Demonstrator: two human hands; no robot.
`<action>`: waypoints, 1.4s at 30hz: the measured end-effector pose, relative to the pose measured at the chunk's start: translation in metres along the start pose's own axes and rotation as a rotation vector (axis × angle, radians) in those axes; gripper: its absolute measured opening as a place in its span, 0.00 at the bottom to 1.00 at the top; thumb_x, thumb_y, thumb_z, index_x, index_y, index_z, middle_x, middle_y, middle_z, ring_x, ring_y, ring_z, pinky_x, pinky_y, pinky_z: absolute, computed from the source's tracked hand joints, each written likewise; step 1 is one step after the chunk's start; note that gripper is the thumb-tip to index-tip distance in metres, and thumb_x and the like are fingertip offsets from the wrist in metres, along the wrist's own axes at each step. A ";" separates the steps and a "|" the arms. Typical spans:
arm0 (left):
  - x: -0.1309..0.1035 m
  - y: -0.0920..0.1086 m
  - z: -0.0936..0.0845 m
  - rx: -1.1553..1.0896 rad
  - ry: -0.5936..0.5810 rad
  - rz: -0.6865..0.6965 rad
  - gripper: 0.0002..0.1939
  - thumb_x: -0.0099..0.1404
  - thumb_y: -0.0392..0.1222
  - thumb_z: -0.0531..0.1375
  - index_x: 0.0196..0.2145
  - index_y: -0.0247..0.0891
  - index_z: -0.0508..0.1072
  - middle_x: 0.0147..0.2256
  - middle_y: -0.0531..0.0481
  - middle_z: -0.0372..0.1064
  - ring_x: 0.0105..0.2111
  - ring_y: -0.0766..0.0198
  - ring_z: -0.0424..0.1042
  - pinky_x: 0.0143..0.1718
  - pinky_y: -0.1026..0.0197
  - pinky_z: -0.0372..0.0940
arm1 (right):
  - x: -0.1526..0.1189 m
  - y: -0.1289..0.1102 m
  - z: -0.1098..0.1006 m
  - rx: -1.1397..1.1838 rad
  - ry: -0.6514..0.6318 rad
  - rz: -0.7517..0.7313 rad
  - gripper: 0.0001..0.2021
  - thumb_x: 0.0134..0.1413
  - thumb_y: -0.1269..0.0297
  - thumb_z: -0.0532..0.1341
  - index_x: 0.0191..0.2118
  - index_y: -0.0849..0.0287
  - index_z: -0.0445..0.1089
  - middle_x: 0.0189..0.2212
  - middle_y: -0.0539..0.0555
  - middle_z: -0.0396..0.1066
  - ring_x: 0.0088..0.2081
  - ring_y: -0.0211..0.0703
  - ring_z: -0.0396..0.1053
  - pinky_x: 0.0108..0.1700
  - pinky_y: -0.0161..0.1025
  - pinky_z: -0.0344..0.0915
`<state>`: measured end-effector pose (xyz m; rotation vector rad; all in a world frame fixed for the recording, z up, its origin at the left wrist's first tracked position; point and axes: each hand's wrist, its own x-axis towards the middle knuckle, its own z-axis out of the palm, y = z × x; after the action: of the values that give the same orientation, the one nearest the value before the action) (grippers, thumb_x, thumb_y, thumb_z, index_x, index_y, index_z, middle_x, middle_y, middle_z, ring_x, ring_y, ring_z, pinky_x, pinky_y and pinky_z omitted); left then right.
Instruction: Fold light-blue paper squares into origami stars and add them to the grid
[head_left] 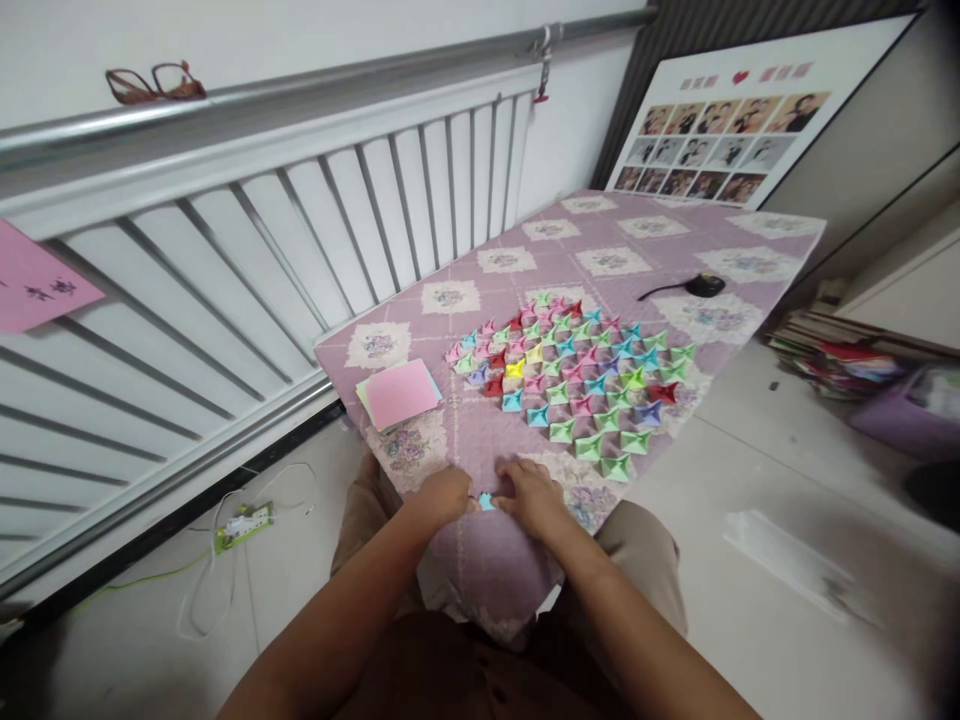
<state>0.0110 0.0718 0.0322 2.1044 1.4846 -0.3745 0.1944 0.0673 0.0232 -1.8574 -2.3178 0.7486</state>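
A small light-blue folded paper [486, 501] lies between my two hands near the front edge of the purple flowered tablecloth [480, 440]. My left hand [448, 495] has its fingers closed at the paper's left side. On the right side, my right hand [529, 492] pinches the paper with its thumb and curled fingers. Beyond my hands stand rows of small folded paper pieces [574, 375] in green, blue, pink, red, yellow and purple. To the left rests a stack of paper sheets [401, 395], pink on top.
A black object with a cord [705, 286] lies at the table's back right. A photo board [720, 120] leans behind the table. White railings [300, 220] run along the left, with glasses [155, 84] above. A power strip [244, 527] is on the floor.
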 end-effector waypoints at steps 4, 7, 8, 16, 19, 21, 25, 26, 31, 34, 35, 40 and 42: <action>-0.003 0.001 -0.001 -0.006 -0.001 0.003 0.15 0.58 0.48 0.60 0.39 0.36 0.76 0.39 0.42 0.74 0.38 0.56 0.73 0.37 0.61 0.65 | 0.009 0.000 -0.011 -0.078 -0.077 -0.052 0.18 0.45 0.58 0.66 0.44 0.53 0.67 0.46 0.54 0.65 0.48 0.49 0.59 0.39 0.38 0.53; -0.006 0.002 -0.002 -0.007 -0.003 -0.003 0.15 0.58 0.48 0.60 0.39 0.37 0.76 0.39 0.42 0.74 0.39 0.55 0.73 0.37 0.61 0.65 | 0.014 -0.003 -0.014 -0.107 -0.091 -0.068 0.17 0.44 0.59 0.67 0.42 0.55 0.68 0.44 0.55 0.66 0.47 0.50 0.59 0.38 0.39 0.53; -0.006 0.003 -0.002 -0.008 -0.005 -0.005 0.14 0.59 0.47 0.60 0.39 0.37 0.76 0.39 0.42 0.74 0.39 0.55 0.73 0.37 0.61 0.65 | 0.014 -0.003 -0.015 -0.112 -0.093 -0.070 0.17 0.44 0.60 0.67 0.41 0.55 0.68 0.43 0.56 0.66 0.47 0.50 0.59 0.39 0.39 0.53; 0.000 0.002 0.000 -0.037 -0.012 -0.020 0.14 0.58 0.47 0.60 0.37 0.36 0.77 0.39 0.40 0.74 0.39 0.53 0.72 0.37 0.59 0.65 | 0.012 -0.006 -0.013 -0.163 -0.083 -0.057 0.14 0.45 0.60 0.66 0.39 0.54 0.69 0.44 0.56 0.65 0.48 0.50 0.58 0.40 0.41 0.54; 0.000 0.002 0.003 -0.061 0.004 -0.034 0.13 0.57 0.46 0.60 0.36 0.37 0.77 0.38 0.41 0.74 0.38 0.53 0.73 0.36 0.59 0.64 | 0.013 -0.004 -0.012 -0.153 -0.075 -0.064 0.13 0.45 0.59 0.67 0.38 0.53 0.69 0.43 0.55 0.65 0.47 0.50 0.59 0.40 0.40 0.53; -0.001 0.000 0.006 -0.086 0.022 -0.036 0.12 0.57 0.46 0.61 0.35 0.37 0.77 0.37 0.42 0.74 0.37 0.54 0.73 0.35 0.60 0.64 | 0.012 0.000 -0.009 -0.130 -0.057 -0.084 0.12 0.45 0.58 0.67 0.36 0.53 0.69 0.42 0.54 0.65 0.46 0.49 0.59 0.39 0.40 0.52; -0.007 -0.004 0.011 -0.160 0.083 -0.024 0.11 0.56 0.46 0.61 0.35 0.38 0.76 0.36 0.45 0.75 0.36 0.56 0.72 0.35 0.62 0.62 | 0.004 0.009 0.001 -0.053 0.043 -0.126 0.11 0.45 0.59 0.66 0.36 0.53 0.69 0.40 0.52 0.65 0.45 0.48 0.59 0.39 0.39 0.51; -0.008 -0.005 0.013 -0.186 0.099 -0.017 0.11 0.56 0.47 0.62 0.35 0.38 0.75 0.36 0.47 0.75 0.36 0.57 0.72 0.35 0.62 0.62 | 0.001 0.011 0.004 -0.030 0.070 -0.137 0.11 0.45 0.59 0.66 0.36 0.53 0.69 0.39 0.52 0.66 0.45 0.48 0.59 0.40 0.40 0.51; -0.016 -0.006 0.022 -0.326 0.153 0.016 0.14 0.57 0.48 0.61 0.40 0.41 0.72 0.36 0.54 0.74 0.35 0.65 0.71 0.34 0.67 0.61 | -0.018 0.016 0.022 0.067 0.175 -0.214 0.12 0.46 0.61 0.64 0.40 0.52 0.69 0.45 0.53 0.66 0.49 0.49 0.59 0.47 0.43 0.51; -0.022 0.002 0.030 -0.359 0.226 -0.021 0.12 0.61 0.45 0.57 0.42 0.40 0.71 0.39 0.53 0.73 0.37 0.64 0.70 0.37 0.65 0.61 | -0.026 0.018 0.028 0.125 0.211 -0.263 0.14 0.46 0.61 0.64 0.42 0.52 0.69 0.48 0.54 0.66 0.51 0.50 0.59 0.51 0.45 0.50; -0.024 0.006 0.033 -0.360 0.257 -0.038 0.12 0.62 0.43 0.56 0.42 0.40 0.71 0.39 0.52 0.73 0.38 0.64 0.70 0.39 0.64 0.60 | -0.028 0.018 0.029 0.140 0.221 -0.276 0.15 0.46 0.61 0.64 0.43 0.52 0.69 0.48 0.54 0.67 0.51 0.49 0.59 0.51 0.45 0.50; -0.033 0.022 0.043 -0.312 0.405 -0.097 0.08 0.63 0.41 0.56 0.40 0.41 0.71 0.40 0.51 0.70 0.42 0.61 0.67 0.46 0.58 0.55 | -0.033 0.017 0.029 0.195 0.258 -0.328 0.09 0.50 0.62 0.61 0.39 0.52 0.71 0.45 0.52 0.69 0.50 0.46 0.61 0.53 0.45 0.50; -0.035 0.025 0.045 -0.256 0.432 -0.100 0.06 0.64 0.42 0.56 0.39 0.42 0.71 0.40 0.52 0.70 0.43 0.61 0.67 0.46 0.57 0.54 | -0.033 0.016 0.030 0.195 0.274 -0.324 0.06 0.52 0.62 0.59 0.36 0.52 0.72 0.44 0.51 0.70 0.50 0.45 0.61 0.53 0.45 0.49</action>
<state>0.0257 0.0125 0.0191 1.9866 1.7728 0.2444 0.2065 0.0292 -0.0017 -1.3627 -2.2017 0.6081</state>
